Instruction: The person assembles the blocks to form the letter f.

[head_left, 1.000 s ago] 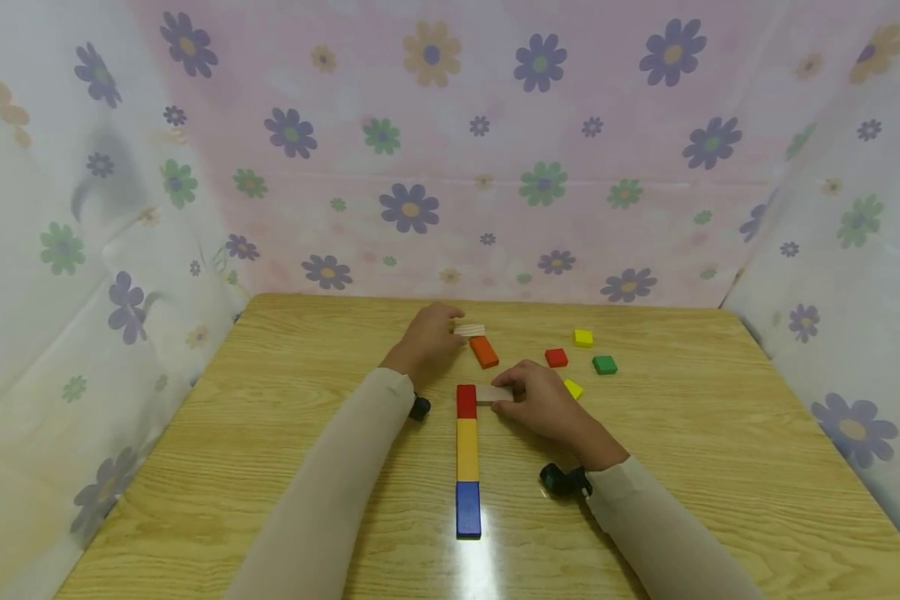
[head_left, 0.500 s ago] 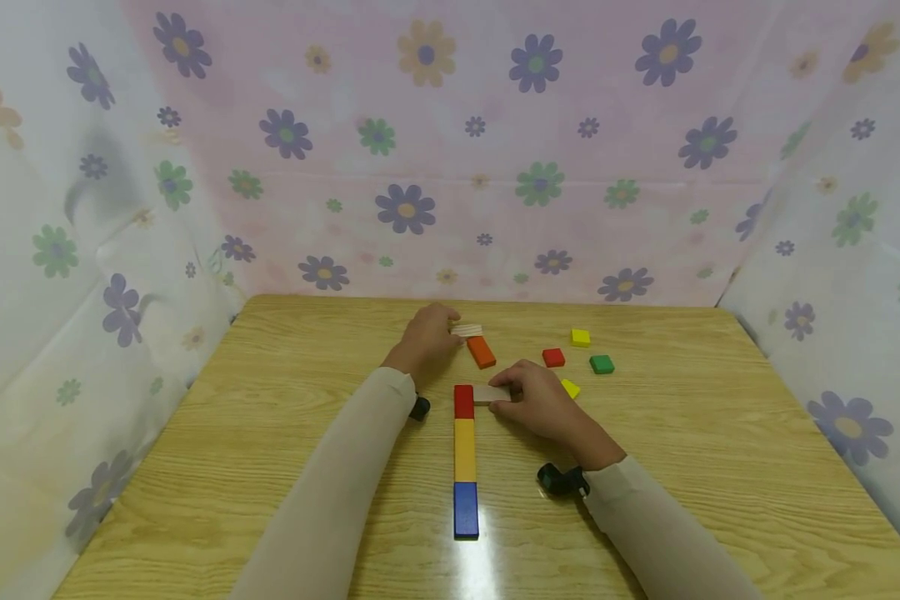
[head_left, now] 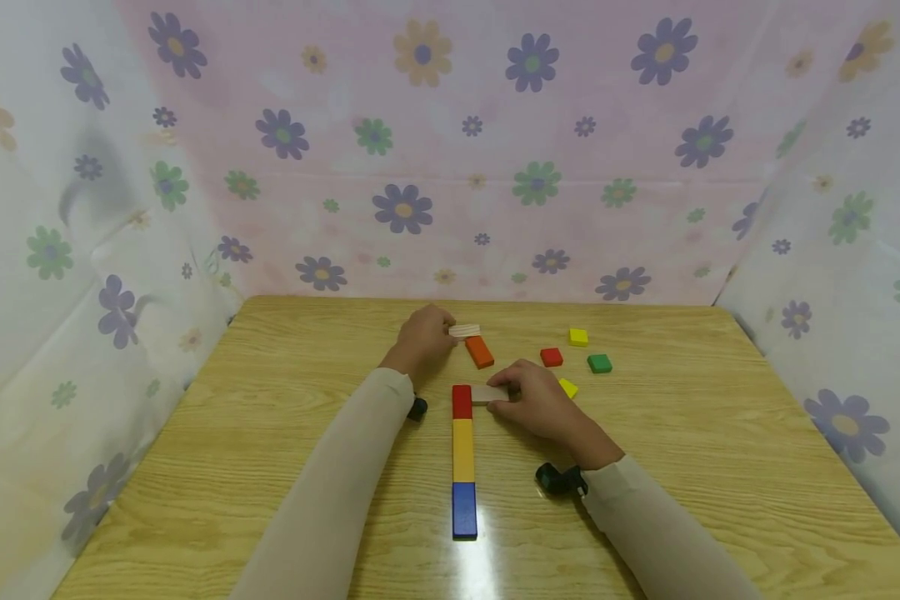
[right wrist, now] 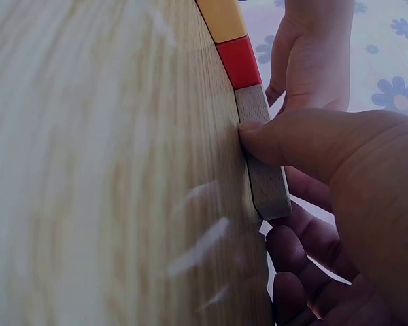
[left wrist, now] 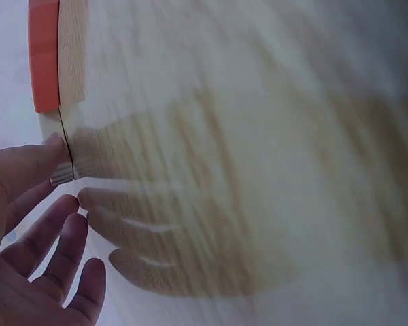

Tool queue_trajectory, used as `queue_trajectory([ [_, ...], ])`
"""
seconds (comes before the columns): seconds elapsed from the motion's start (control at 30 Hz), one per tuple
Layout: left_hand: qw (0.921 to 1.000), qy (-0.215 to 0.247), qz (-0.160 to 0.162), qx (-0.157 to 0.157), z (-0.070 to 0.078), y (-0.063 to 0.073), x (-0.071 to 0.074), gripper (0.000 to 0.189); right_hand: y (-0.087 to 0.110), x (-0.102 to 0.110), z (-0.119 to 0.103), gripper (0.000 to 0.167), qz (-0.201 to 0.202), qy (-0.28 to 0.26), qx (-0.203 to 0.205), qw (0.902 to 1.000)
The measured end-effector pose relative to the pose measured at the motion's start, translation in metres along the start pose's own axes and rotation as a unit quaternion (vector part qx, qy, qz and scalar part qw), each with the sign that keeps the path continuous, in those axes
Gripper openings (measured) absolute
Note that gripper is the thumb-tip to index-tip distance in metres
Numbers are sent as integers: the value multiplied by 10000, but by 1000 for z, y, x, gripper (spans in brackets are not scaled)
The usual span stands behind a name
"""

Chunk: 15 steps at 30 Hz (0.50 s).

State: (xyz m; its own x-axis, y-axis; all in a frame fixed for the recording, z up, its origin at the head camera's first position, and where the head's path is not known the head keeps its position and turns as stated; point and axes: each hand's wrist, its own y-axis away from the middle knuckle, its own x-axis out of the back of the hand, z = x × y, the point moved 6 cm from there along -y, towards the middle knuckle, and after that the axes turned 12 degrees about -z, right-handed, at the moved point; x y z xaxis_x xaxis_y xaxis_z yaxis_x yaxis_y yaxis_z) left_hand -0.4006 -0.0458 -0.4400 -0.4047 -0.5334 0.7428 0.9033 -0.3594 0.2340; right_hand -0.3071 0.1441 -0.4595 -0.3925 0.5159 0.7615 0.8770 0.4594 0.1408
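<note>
A pale striped wooden block (head_left: 465,331) lies at the far side of the table, pinched between the thumb and fingers of my left hand (head_left: 423,340). An orange block (head_left: 479,352) adjoins it; in the left wrist view the orange block (left wrist: 45,58) stands just past my thumb. With thumb and fingers, my right hand (head_left: 534,400) grips a grey-brown wooden block (head_left: 486,394), whose end meets a red block (head_left: 462,402). From the red block, a yellow-orange block (head_left: 462,450) and a blue block (head_left: 464,510) run in line toward me. All lie on the table.
Right of the row lie a small red block (head_left: 551,357), a yellow block (head_left: 578,337), a green block (head_left: 600,363) and another yellow block (head_left: 567,388) beside my right hand. Flowered cloth (head_left: 442,150) encloses the table (head_left: 285,450) at the back and sides.
The whole head view has shifted a little, so everything appears slightly further left. Both hands keep their hold, and the blocks keep their places relative to one another.
</note>
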Motion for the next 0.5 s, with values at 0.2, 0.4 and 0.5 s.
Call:
queue_trajectory([
  [0.2, 9998, 68, 119, 155, -3, -3, -1, 34, 0, 0, -1, 27, 19, -8, 7, 10000],
  [0.4, 9997, 118, 203, 113, -6, -3, -1, 29, 1, 1, -2, 28, 59, 42, 33, 10000],
  [0.5, 9997, 101, 219, 47, -7, -3, 0, 31, 1, 1, -2, 28, 65, 68, 39, 9999],
])
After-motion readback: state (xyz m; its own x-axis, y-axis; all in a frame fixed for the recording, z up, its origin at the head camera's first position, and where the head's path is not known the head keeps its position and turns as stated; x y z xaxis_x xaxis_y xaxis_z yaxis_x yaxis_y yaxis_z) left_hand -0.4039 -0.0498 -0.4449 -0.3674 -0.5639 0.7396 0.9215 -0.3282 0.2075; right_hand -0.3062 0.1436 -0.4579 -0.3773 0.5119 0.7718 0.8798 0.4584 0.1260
